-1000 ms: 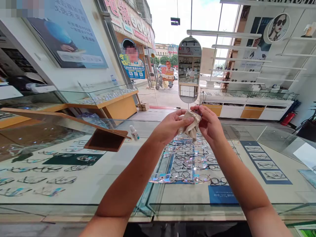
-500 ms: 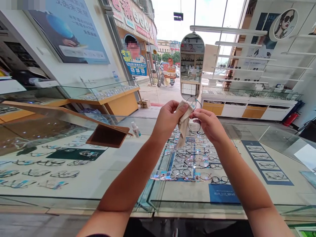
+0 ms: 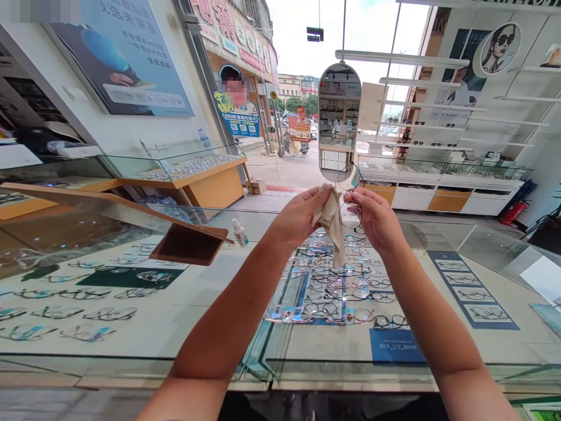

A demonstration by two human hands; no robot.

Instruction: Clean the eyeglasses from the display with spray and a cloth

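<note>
Over the glass display case, my left hand (image 3: 300, 215) pinches a beige cleaning cloth (image 3: 335, 234), whose loose end hangs down. Just to its right, my right hand (image 3: 374, 216) grips a pair of thin-rimmed round eyeglasses (image 3: 350, 227) between thumb and fingers. The glasses are turned on edge, one lens above the fingers and one below. The cloth is beside the glasses, and a small gap shows between it and the lower lens. Part of the frame is hidden behind my right fingers.
Rows of eyeglasses (image 3: 326, 292) lie inside the glass case below. A small white spray bottle (image 3: 239, 233) stands on the left, near a brown-framed tilted mirror or tray (image 3: 188, 242). Beyond my hands stands a tall oval mirror (image 3: 339, 123). A blue card (image 3: 398, 345) lies near the front.
My left hand with the cloth has drawn back left from the lens. The glasses have shifted slightly right and down, and the cloth's tail has swung right.
</note>
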